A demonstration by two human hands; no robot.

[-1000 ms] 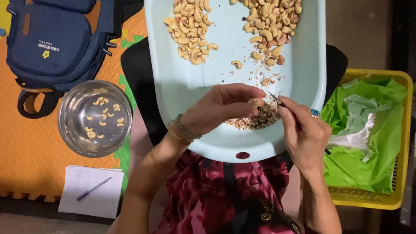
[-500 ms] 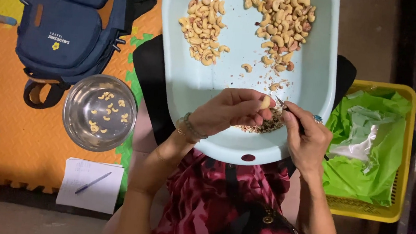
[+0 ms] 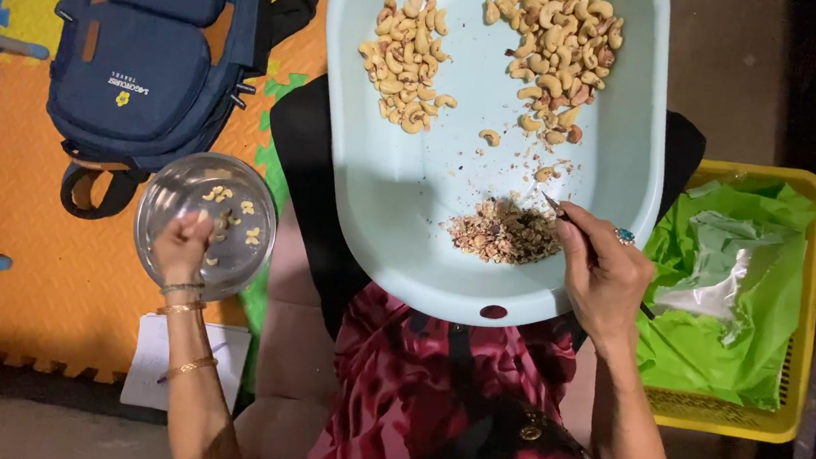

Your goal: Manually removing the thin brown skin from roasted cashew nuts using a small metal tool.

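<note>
The person sits with a pale blue oval basin (image 3: 401,199) across the lap, over a red patterned dress (image 3: 413,397). The left hand (image 3: 180,247) is out at nine o'clock from the basin, fingers bunched and dipped over the near rim of a round steel bowl (image 3: 207,222) on the floor mat; a few peeled cashew pieces (image 3: 232,219) lie in that bowl. Whether the fingers are pinching a nut or have let it go, I cannot tell. Bangles circle that wrist.

The right hand (image 3: 606,276) rests on the basin's rim at about four o'clock, closed around a thin dark tool (image 3: 559,209) whose tip points toward a heap of brown skins and crumbs (image 3: 504,233) just beside it. A ring with a blue stone sits on one finger.

In the basin, two piles of cashews lie well apart from the skins: a smaller one (image 3: 405,62) at eleven o'clock and a bigger one (image 3: 556,51) at one o'clock, with a few loose nuts between them and the crumbs.

At three o'clock stands a yellow basket (image 3: 796,293) lined with a green plastic bag (image 3: 714,325). At ten o'clock lies a navy backpack (image 3: 148,49) on the orange foam mat (image 3: 25,226). A white sheet of paper (image 3: 144,374) lies beneath the left forearm.
</note>
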